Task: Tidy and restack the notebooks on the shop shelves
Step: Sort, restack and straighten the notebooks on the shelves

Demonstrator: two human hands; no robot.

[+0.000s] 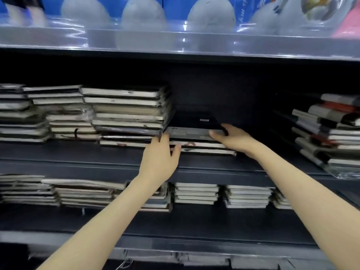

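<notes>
My right hand (231, 138) pinches the right front corner of the flat black notebook (196, 121) atop the short pale-edged stack (204, 148) on the dark middle shelf (78, 152). My left hand (159, 158) has its fingers (164, 137) at the notebook's left edge, grip unclear. I'd seat it level, edges squared.

Single head-worn wide-angle view; faces the dark grey metal shop shelves (78, 158) squarely, from near; shelves fill the frame.

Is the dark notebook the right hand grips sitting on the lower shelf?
No, the dark notebook lies on a short stack on the middle shelf, with the right hand gripping its right front corner.
</notes>
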